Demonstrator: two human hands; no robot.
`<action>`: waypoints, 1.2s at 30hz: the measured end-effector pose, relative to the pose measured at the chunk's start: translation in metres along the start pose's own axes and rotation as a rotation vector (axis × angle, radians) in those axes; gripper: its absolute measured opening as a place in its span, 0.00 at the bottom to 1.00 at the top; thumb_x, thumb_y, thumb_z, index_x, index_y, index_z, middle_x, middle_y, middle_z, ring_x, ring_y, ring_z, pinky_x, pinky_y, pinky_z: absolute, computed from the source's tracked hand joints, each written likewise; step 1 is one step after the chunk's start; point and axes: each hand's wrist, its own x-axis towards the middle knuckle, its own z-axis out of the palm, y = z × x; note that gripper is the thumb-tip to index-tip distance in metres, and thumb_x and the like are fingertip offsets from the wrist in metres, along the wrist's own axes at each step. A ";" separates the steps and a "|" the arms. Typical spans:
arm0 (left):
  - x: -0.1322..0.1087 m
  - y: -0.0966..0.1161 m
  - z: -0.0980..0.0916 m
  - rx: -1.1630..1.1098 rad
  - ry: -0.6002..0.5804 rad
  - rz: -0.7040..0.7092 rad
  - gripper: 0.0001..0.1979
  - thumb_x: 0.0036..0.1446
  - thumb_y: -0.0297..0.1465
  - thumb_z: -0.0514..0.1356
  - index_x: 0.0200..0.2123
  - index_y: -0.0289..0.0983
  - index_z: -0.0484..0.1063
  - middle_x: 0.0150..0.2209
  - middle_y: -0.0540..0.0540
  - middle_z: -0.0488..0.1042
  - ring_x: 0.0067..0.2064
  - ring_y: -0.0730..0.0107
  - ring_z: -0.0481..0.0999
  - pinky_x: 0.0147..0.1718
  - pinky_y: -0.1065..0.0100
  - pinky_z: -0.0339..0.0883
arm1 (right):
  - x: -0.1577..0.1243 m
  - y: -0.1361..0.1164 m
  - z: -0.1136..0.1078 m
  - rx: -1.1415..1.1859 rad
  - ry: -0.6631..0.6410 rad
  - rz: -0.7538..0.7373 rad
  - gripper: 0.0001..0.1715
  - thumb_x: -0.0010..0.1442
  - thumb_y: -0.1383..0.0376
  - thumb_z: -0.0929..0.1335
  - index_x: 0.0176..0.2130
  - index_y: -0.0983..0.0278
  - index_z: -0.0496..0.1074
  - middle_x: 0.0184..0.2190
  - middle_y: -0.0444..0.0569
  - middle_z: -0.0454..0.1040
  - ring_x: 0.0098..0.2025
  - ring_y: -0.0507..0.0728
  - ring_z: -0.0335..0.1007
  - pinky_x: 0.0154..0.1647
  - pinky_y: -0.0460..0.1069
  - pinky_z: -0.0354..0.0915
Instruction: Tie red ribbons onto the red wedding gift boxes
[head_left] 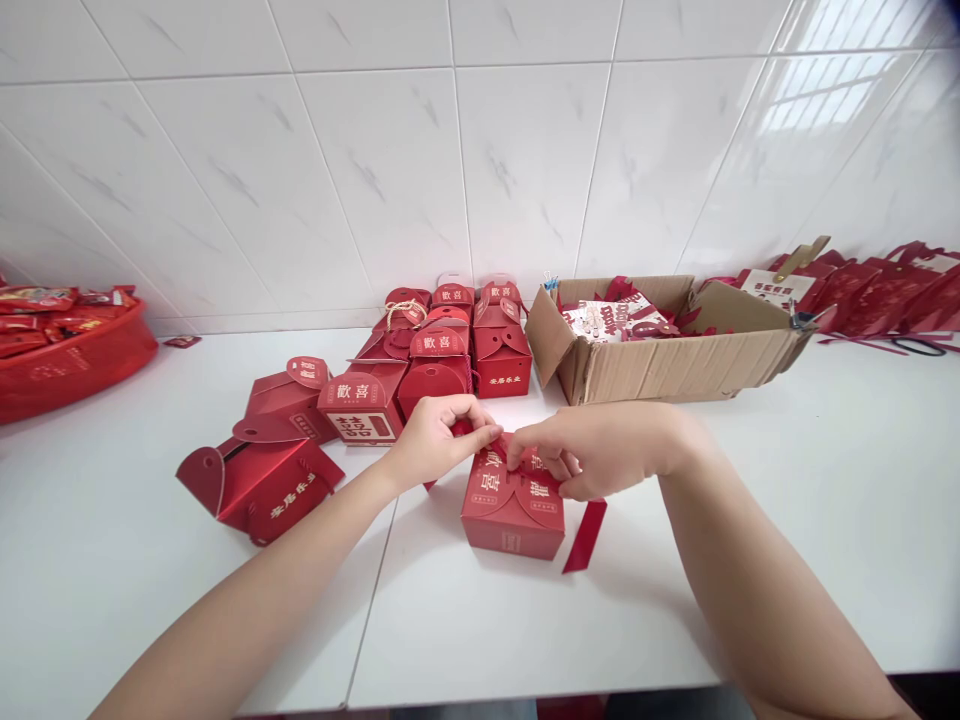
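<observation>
A closed red box (511,510) with pale lettering sits on the white table, its rounded flaps folded over the top. Dark red ribbon lies across its top, and one ribbon end (584,538) hangs to the right, reaching the table. My left hand (448,437) pinches the ribbon at the box's back left edge, thumb against fingers. Over the top right part of the box, my right hand (592,455) has its fingers curled and pressed on the ribbon, partly hiding it.
Several red boxes (367,390) stand behind and to the left. A cardboard carton (675,370) of cards and ribbons is at the back right, beside red bags (885,290). At the far left is a red basket (90,355) of packets. A tiled wall rises behind.
</observation>
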 end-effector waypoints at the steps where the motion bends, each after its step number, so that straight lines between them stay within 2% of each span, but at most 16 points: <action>1: 0.000 0.000 0.000 -0.020 0.003 -0.005 0.13 0.52 0.36 0.64 0.22 0.35 0.68 0.26 0.46 0.76 0.28 0.70 0.74 0.28 0.69 0.70 | 0.000 0.001 0.000 0.009 -0.005 -0.010 0.31 0.49 0.77 0.65 0.52 0.58 0.65 0.28 0.41 0.69 0.30 0.53 0.67 0.26 0.44 0.58; 8: 0.002 0.002 -0.001 -0.111 -0.026 -0.054 0.13 0.51 0.36 0.65 0.23 0.35 0.67 0.27 0.46 0.76 0.29 0.70 0.74 0.29 0.69 0.70 | -0.001 0.002 -0.002 0.030 -0.005 -0.047 0.29 0.53 0.74 0.67 0.54 0.59 0.65 0.29 0.42 0.69 0.32 0.53 0.67 0.28 0.44 0.59; 12: 0.002 0.011 -0.010 -0.133 -0.066 -0.109 0.15 0.50 0.36 0.65 0.23 0.36 0.63 0.26 0.48 0.72 0.30 0.71 0.74 0.29 0.70 0.68 | -0.004 0.009 -0.003 0.064 0.011 -0.068 0.28 0.53 0.71 0.68 0.53 0.58 0.63 0.30 0.41 0.69 0.31 0.52 0.66 0.27 0.44 0.58; 16: 0.003 0.022 -0.025 -0.070 -0.158 -0.282 0.16 0.50 0.41 0.64 0.26 0.36 0.63 0.24 0.53 0.67 0.26 0.76 0.67 0.25 0.74 0.62 | -0.007 0.014 -0.006 0.078 0.043 0.069 0.24 0.51 0.63 0.71 0.46 0.60 0.61 0.29 0.40 0.68 0.30 0.53 0.66 0.24 0.44 0.58; 19: 0.003 0.026 -0.033 0.007 -0.282 -0.426 0.18 0.53 0.48 0.59 0.33 0.38 0.67 0.28 0.51 0.68 0.26 0.76 0.65 0.22 0.75 0.59 | -0.008 0.015 -0.007 0.093 0.054 0.137 0.25 0.50 0.56 0.73 0.42 0.59 0.61 0.30 0.40 0.69 0.29 0.54 0.66 0.24 0.45 0.58; 21: 0.002 0.027 -0.037 0.092 -0.334 -0.483 0.22 0.53 0.52 0.56 0.34 0.38 0.69 0.29 0.50 0.68 0.24 0.76 0.62 0.20 0.74 0.55 | -0.009 0.015 -0.008 0.112 0.062 0.163 0.26 0.49 0.53 0.73 0.41 0.59 0.61 0.30 0.40 0.70 0.30 0.54 0.66 0.24 0.45 0.59; 23: 0.000 0.028 -0.041 0.177 -0.381 -0.497 0.23 0.53 0.53 0.55 0.29 0.37 0.70 0.25 0.50 0.66 0.22 0.77 0.59 0.19 0.73 0.51 | -0.012 0.017 -0.009 0.131 0.075 0.178 0.26 0.49 0.52 0.73 0.41 0.59 0.62 0.31 0.41 0.71 0.31 0.55 0.67 0.25 0.45 0.59; 27: -0.001 0.032 -0.049 0.257 -0.472 -0.461 0.25 0.51 0.53 0.57 0.20 0.36 0.64 0.19 0.52 0.58 0.20 0.78 0.53 0.18 0.72 0.46 | -0.020 0.021 -0.013 0.171 0.094 0.128 0.21 0.52 0.52 0.72 0.40 0.60 0.66 0.27 0.42 0.71 0.30 0.54 0.68 0.26 0.45 0.59; 30: 0.000 0.036 -0.052 0.258 -0.479 -0.462 0.24 0.49 0.53 0.58 0.22 0.37 0.69 0.21 0.52 0.59 0.21 0.78 0.53 0.17 0.73 0.47 | -0.022 0.025 -0.013 0.150 0.139 0.113 0.16 0.56 0.52 0.69 0.35 0.61 0.70 0.24 0.43 0.69 0.26 0.52 0.65 0.23 0.45 0.56; 33: 0.001 0.038 -0.053 0.275 -0.516 -0.480 0.21 0.48 0.51 0.60 0.28 0.39 0.75 0.26 0.51 0.66 0.23 0.77 0.56 0.17 0.75 0.50 | -0.019 0.030 -0.011 0.155 0.120 0.153 0.21 0.59 0.50 0.66 0.26 0.64 0.71 0.20 0.44 0.65 0.21 0.50 0.59 0.21 0.45 0.53; 36: 0.002 0.038 -0.055 0.264 -0.571 -0.491 0.19 0.48 0.49 0.62 0.29 0.38 0.76 0.27 0.50 0.68 0.22 0.78 0.58 0.17 0.75 0.51 | -0.017 0.033 -0.010 0.193 0.066 0.086 0.25 0.59 0.51 0.67 0.21 0.66 0.67 0.17 0.42 0.60 0.18 0.48 0.53 0.19 0.45 0.50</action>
